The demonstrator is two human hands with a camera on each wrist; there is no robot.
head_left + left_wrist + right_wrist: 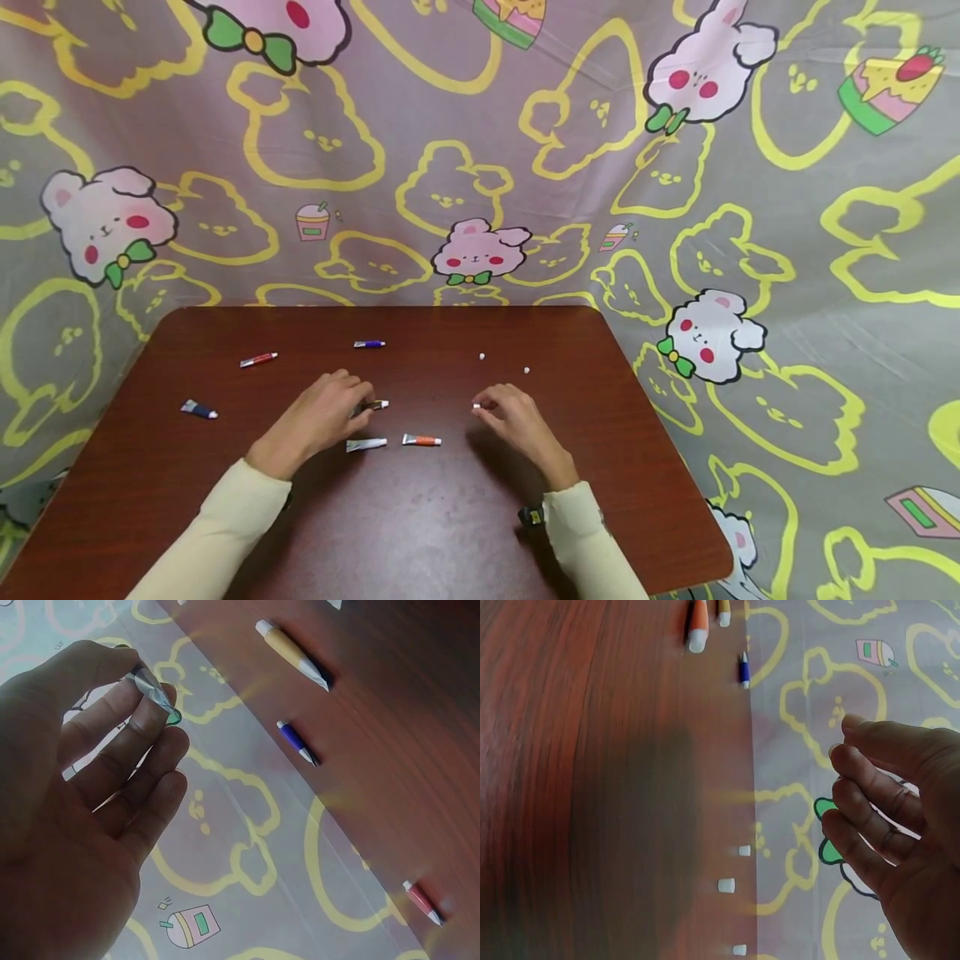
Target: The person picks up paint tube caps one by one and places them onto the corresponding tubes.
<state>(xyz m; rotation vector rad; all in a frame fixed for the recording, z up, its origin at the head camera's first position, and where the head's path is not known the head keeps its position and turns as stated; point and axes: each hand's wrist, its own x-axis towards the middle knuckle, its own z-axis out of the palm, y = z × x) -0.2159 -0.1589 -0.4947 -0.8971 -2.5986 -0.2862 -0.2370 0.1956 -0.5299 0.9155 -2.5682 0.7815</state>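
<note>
In the head view my left hand (326, 417) is low over the table, beside a yellow paint tube (380, 405) with a white cap. Its thumb and fingers pinch a small silver paint tube (154, 690) with a green bit at one end, partly hidden by the fingers. My right hand (516, 421) pinches a small white cap (476, 406) at its fingertips. Between the hands, nearer me, lie a pale silver-white tube (367, 445) and an orange tube (422, 440), both capped.
Other tubes lie on the brown table (442, 517): red (258, 360), violet-blue (369, 344) and dark blue (198, 409). Loose white caps (482, 357) lie beyond my right hand; the right wrist view shows three. A patterned cloth (570, 183) hangs behind the table.
</note>
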